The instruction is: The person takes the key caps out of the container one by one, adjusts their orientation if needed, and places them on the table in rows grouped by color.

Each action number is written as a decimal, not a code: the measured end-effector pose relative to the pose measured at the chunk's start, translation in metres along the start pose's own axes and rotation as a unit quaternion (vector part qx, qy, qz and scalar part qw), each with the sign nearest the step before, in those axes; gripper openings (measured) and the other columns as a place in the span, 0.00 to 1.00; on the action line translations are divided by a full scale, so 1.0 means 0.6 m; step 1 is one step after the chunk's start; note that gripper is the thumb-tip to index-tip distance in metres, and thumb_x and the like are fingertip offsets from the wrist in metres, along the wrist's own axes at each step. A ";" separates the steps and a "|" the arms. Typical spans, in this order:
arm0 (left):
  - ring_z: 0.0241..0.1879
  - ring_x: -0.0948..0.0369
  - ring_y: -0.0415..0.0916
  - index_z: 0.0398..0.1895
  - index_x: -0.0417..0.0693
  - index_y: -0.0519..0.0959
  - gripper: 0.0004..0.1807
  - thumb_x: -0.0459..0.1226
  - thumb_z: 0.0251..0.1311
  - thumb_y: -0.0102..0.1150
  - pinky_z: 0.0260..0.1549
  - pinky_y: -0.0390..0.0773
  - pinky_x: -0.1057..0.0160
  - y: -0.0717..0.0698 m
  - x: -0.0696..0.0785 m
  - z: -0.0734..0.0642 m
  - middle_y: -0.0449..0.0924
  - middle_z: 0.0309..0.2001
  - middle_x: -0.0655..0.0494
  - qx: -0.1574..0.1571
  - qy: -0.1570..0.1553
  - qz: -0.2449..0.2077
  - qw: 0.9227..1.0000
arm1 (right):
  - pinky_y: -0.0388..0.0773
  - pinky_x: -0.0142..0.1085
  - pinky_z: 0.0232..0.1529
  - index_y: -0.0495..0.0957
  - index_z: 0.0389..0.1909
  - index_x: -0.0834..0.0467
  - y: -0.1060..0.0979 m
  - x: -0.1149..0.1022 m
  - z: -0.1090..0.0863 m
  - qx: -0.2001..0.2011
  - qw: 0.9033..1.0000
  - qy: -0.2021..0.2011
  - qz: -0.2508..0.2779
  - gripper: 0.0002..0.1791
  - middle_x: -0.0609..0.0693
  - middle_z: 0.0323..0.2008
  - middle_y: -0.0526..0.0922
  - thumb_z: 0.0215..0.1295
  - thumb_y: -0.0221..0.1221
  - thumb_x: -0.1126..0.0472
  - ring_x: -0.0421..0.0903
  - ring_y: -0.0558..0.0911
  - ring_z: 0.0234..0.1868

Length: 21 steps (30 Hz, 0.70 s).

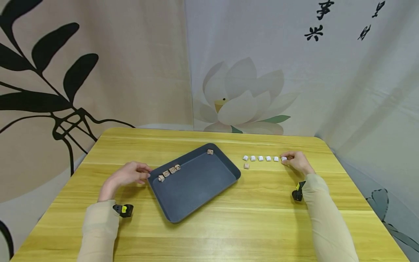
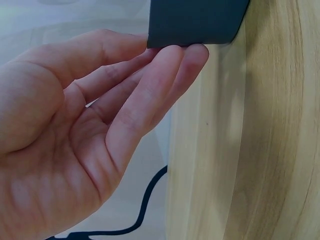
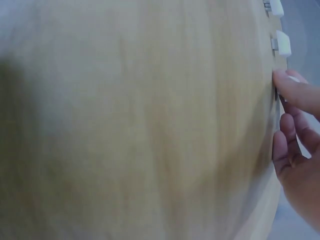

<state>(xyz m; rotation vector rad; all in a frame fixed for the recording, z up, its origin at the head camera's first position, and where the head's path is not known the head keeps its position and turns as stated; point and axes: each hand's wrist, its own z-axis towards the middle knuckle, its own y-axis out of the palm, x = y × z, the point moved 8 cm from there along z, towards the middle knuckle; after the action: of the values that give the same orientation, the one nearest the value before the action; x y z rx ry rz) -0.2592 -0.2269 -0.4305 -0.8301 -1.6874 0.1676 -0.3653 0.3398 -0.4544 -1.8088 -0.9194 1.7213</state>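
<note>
A dark grey tray (image 1: 196,189) lies at an angle on the table, and my left hand (image 1: 131,174) holds its left corner. In the left wrist view, the thumb and fingertips of that left hand (image 2: 100,95) meet the tray's edge (image 2: 195,25). Several brown keycaps (image 1: 166,173) sit along the tray's left end, with another brown keycap (image 1: 210,151) near its far corner. My right hand (image 1: 297,162) pinches a white keycap (image 1: 283,159) at the right end of a row of white keycaps (image 1: 260,158). In the right wrist view, its fingers mostly hide that piece.
A single brown keycap (image 1: 246,166) lies just below the row's left end. The wooden table (image 1: 255,225) reaches back to a printed curtain (image 1: 157,72). Each wrist wears a small black camera, such as the right one (image 1: 298,193).
</note>
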 end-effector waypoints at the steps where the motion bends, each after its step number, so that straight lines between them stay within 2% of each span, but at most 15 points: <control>1: 0.39 0.58 0.80 0.55 0.23 0.70 0.19 0.29 0.65 0.49 0.41 0.85 0.58 0.000 0.000 0.000 0.76 0.48 0.30 0.000 0.001 0.002 1.000 | 0.71 0.28 0.39 0.77 0.52 0.67 0.001 0.000 0.000 -0.002 1.000 -0.001 -0.001 0.18 0.66 0.50 0.78 0.63 0.59 0.64 0.43 0.73 0.40; 8: 0.41 0.54 0.80 0.58 0.24 0.68 0.20 0.29 0.65 0.49 0.40 0.85 0.57 0.002 0.005 -0.001 0.75 0.49 0.30 0.005 0.007 0.009 1.000 | 0.72 0.30 0.41 0.76 0.54 0.66 0.001 -0.004 -0.004 -0.017 1.000 -0.008 0.000 0.19 0.66 0.52 0.77 0.64 0.60 0.62 0.46 0.75 0.44; 10: 0.43 0.52 0.80 0.59 0.25 0.67 0.21 0.28 0.65 0.49 0.40 0.85 0.56 0.005 0.009 0.000 0.74 0.51 0.29 0.005 0.015 0.013 1.000 | 0.74 0.32 0.43 0.74 0.56 0.66 -0.001 -0.008 -0.006 -0.027 1.000 -0.010 0.003 0.21 0.66 0.54 0.77 0.64 0.60 0.62 0.51 0.76 0.46; 12: 0.43 0.51 0.80 0.60 0.26 0.67 0.21 0.28 0.64 0.49 0.40 0.85 0.56 0.007 0.012 0.002 0.74 0.51 0.28 0.008 0.017 0.014 1.000 | 0.77 0.40 0.49 0.72 0.58 0.67 -0.005 -0.015 -0.009 -0.039 0.999 -0.015 0.011 0.22 0.68 0.57 0.73 0.65 0.58 0.63 0.59 0.75 0.52; 14: 0.41 0.51 0.81 0.59 0.26 0.68 0.21 0.27 0.64 0.50 0.40 0.85 0.56 0.007 0.013 0.004 0.74 0.51 0.28 0.013 0.018 0.015 1.000 | 0.75 0.50 0.56 0.68 0.61 0.68 -0.011 -0.029 -0.009 -0.049 0.998 -0.023 0.022 0.25 0.69 0.61 0.69 0.66 0.57 0.63 0.65 0.70 0.59; 17: 0.39 0.51 0.81 0.58 0.25 0.69 0.20 0.26 0.63 0.50 0.39 0.85 0.57 0.007 0.015 0.005 0.75 0.49 0.28 0.020 0.016 0.021 0.999 | 0.67 0.59 0.62 0.65 0.64 0.68 -0.024 -0.058 -0.004 -0.050 0.997 -0.033 0.041 0.26 0.69 0.65 0.64 0.67 0.55 0.62 0.67 0.63 0.64; 21: 0.38 0.52 0.82 0.57 0.24 0.69 0.20 0.24 0.62 0.50 0.39 0.86 0.57 0.008 0.016 0.006 0.75 0.49 0.27 0.024 0.013 0.023 0.999 | 0.69 0.57 0.61 0.68 0.62 0.65 -0.036 -0.112 0.007 -0.025 0.997 -0.056 0.045 0.25 0.66 0.63 0.69 0.69 0.54 0.56 0.62 0.68 0.62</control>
<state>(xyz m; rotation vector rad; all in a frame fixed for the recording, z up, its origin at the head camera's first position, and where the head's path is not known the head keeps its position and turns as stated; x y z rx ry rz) -0.2610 -0.2168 -0.4265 -0.8323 -1.6351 0.2273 -0.3715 0.3040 -0.3939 -1.8274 -0.9475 1.8867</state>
